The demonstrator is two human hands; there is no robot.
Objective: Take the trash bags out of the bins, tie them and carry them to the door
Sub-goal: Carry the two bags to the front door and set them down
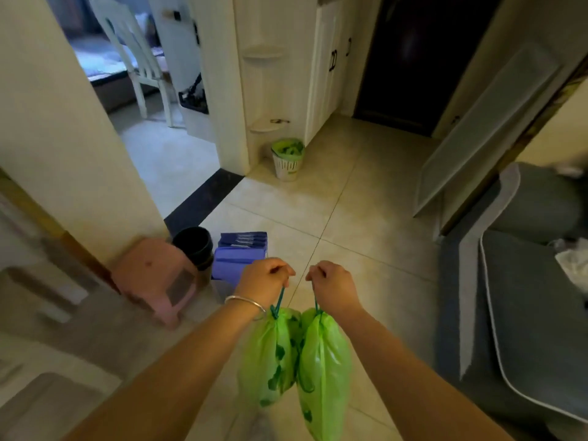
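Here, mid-carry: my left hand [265,278] is fisted on the drawstring of one tied green trash bag [270,358], my right hand [332,286] likewise on the second bag [324,374]; both hang touching at 6 o'clock. The dark door [416,58] lies at 1 o'clock. At 12 o'clock a white bin [287,160] keeps its green liner, probably next.

Pink stool [157,278] by purple boxes [239,256]; white chair [133,55] thru doorway, grey sofa [528,313] at right.
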